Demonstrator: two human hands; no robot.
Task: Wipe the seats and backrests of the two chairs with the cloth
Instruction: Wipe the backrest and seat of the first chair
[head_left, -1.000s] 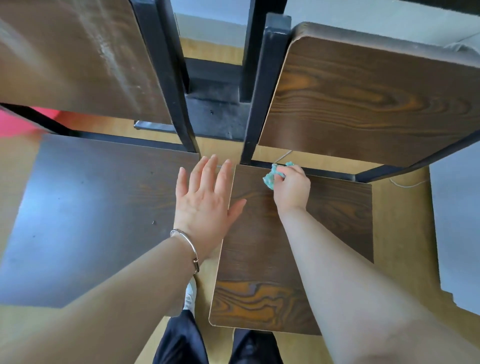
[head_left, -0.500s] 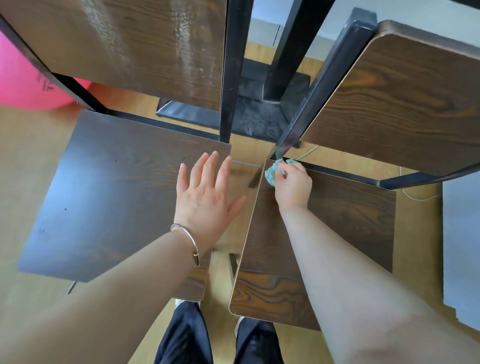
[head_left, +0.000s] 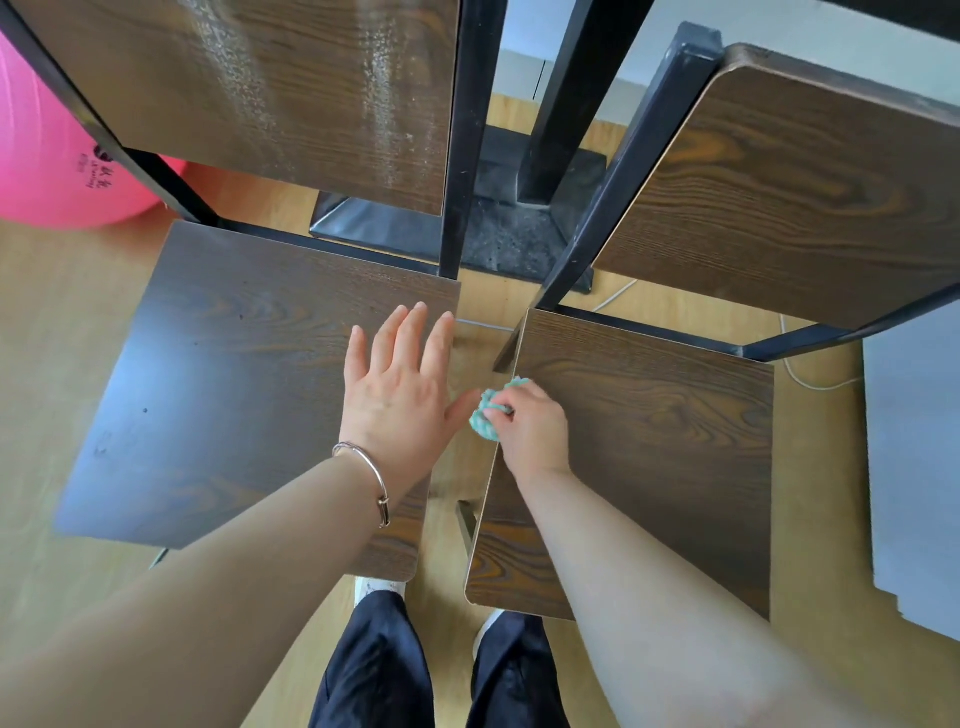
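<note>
Two dark wood chairs with black frames stand side by side below me. My right hand (head_left: 530, 421) is closed on a bunched teal cloth (head_left: 488, 413) at the left edge of the right chair's seat (head_left: 654, 441). My left hand (head_left: 400, 395) lies flat with fingers spread on the right part of the left chair's seat (head_left: 234, 374). A bracelet circles that wrist. The left backrest (head_left: 270, 83) shows pale streaks. The right backrest (head_left: 789, 197) leans at the upper right.
A pink ball (head_left: 57, 171) sits on the wooden floor at the left. A black table base (head_left: 498, 228) with a post stands between and behind the chairs. A grey mat (head_left: 914, 467) lies at the right. My legs and shoes show at the bottom.
My right hand has drawn the cloth from the back left corner of the right seat toward me along its left edge. The view shifted, showing a gap between the chairs.
</note>
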